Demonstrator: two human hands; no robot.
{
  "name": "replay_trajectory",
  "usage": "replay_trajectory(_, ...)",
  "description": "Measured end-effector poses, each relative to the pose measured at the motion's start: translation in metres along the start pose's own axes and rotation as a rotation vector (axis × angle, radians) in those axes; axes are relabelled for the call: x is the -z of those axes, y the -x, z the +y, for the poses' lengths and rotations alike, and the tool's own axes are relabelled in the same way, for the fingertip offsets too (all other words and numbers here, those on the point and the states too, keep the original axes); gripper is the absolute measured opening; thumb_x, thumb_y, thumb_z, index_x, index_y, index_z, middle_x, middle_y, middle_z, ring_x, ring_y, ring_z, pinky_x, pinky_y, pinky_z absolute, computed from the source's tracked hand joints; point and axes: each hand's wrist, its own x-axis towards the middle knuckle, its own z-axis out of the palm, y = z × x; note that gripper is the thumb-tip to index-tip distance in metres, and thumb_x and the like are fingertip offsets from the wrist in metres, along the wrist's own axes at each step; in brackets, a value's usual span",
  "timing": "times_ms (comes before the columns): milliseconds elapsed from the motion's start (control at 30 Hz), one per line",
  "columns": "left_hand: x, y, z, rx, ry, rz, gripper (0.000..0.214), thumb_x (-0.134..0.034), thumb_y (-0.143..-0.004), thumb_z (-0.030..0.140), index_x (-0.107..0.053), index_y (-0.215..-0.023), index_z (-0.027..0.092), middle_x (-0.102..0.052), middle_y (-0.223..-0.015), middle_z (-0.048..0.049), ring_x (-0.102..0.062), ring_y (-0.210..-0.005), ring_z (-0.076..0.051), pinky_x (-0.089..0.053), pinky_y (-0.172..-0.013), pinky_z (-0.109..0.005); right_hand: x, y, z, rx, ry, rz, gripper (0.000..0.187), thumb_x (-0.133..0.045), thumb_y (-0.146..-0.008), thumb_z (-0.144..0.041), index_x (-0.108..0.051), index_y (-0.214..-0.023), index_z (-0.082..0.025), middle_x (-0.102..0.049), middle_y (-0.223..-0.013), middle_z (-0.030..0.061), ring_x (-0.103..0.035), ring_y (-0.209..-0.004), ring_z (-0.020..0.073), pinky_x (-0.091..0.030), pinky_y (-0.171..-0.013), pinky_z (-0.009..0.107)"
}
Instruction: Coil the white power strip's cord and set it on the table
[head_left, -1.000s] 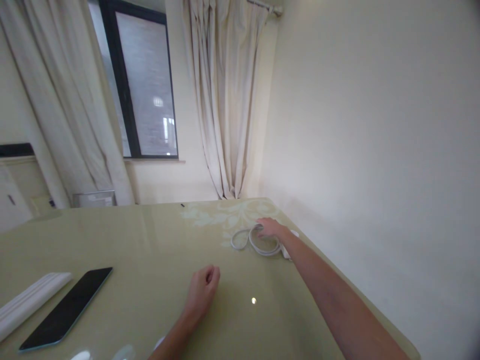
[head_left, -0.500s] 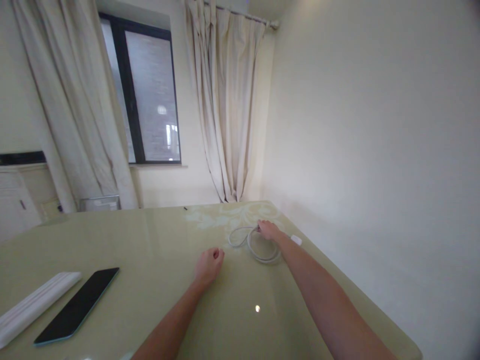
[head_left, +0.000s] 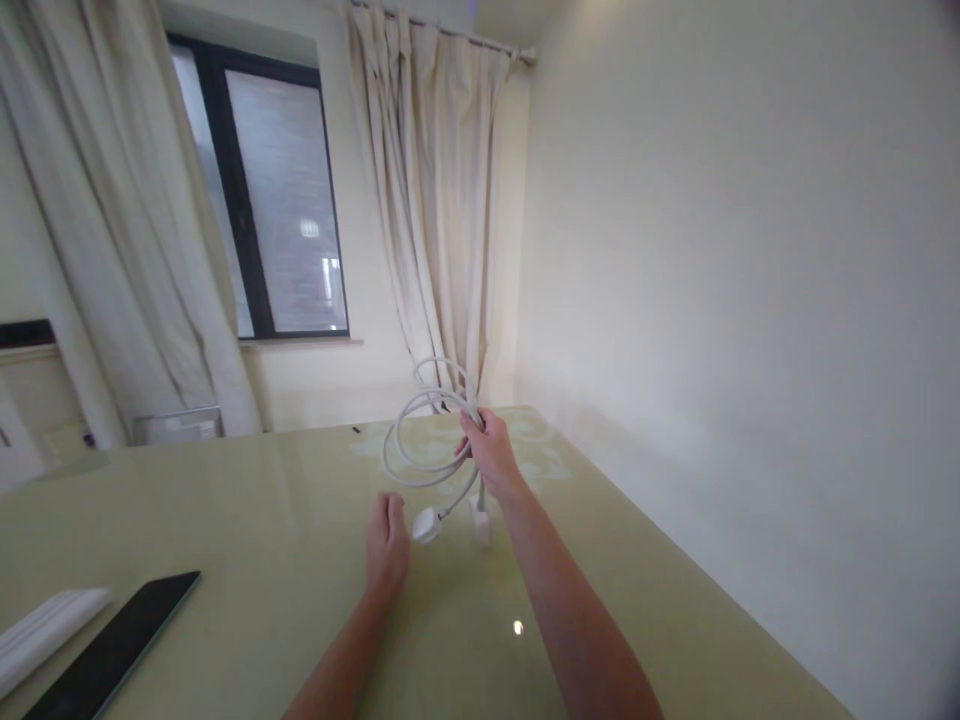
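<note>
A coiled white power cable (head_left: 421,484) hangs from my right hand (head_left: 491,455), whose fingers are wrapped round the loops above the table. Its loops spread to the left of the hand and rise above it. From the lower end of the coil dangles a white plug (head_left: 427,525). The cable's other end carries a white block (head_left: 480,522), just below my right hand. My left hand (head_left: 388,545) is curled closed, thumb side up, to the left of the plug and apart from it. Nothing shows between its fingers.
The pale green glossy table (head_left: 255,520) reaches to a wall (head_left: 712,300) on the right. At the left lie a black flat panel (head_left: 120,645) and a long white object (head_left: 52,630). A small dark piece (head_left: 356,430) lies near the far edge. Curtains (head_left: 450,200) hang beyond.
My right hand has lifted the coiled cable off the table and brought it left and nearer my left hand. My left hand has turned thumb side up. The view has shifted slightly right.
</note>
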Motion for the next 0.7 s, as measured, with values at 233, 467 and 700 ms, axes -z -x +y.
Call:
replay_trajectory(233,0.018,-0.033,0.051,-0.148,0.169,-0.278,0.055,-0.049,-0.094,0.068,-0.070,-0.112,0.020,-0.073,-0.117,-0.0111,-0.068,-0.108,-0.027,-0.053,-0.098,-0.039,0.004,0.001,-0.018,-0.271,-0.843,0.172,0.028,-0.078,-0.079,-0.037,-0.059,-0.091,-0.020,-0.050,-0.060,-0.0087,-0.050,-0.053,0.0089,-0.047,-0.052,0.020)
replay_trajectory(467,0.013,-0.023,0.107,-0.325,0.073,-0.589,0.038,-0.062,-0.094,0.046,-0.069,-0.121,0.020,-0.076,-0.119,-0.0125,-0.069,-0.111,-0.030,-0.051,-0.099,-0.043,-0.004,0.006,-0.026,-0.313,-1.103,0.226,0.033,-0.087,-0.070,-0.024,-0.060,-0.088,-0.021,-0.053,-0.062,-0.0089,-0.052,-0.055,0.0075,-0.051,-0.059,0.020)
replay_trajectory(700,0.011,-0.020,0.118,-0.111,0.399,-0.409,0.036,-0.048,-0.102,0.051,-0.061,-0.089,0.020,-0.053,-0.063,0.0028,-0.048,-0.055,-0.013,-0.038,-0.054,-0.025,0.005,0.013,-0.029,-0.249,-0.938,-0.144,0.046,-0.091,-0.065,-0.045,-0.065,-0.093,-0.020,-0.068,-0.081,-0.0017,-0.067,-0.073,0.0155,-0.059,-0.067,0.030)
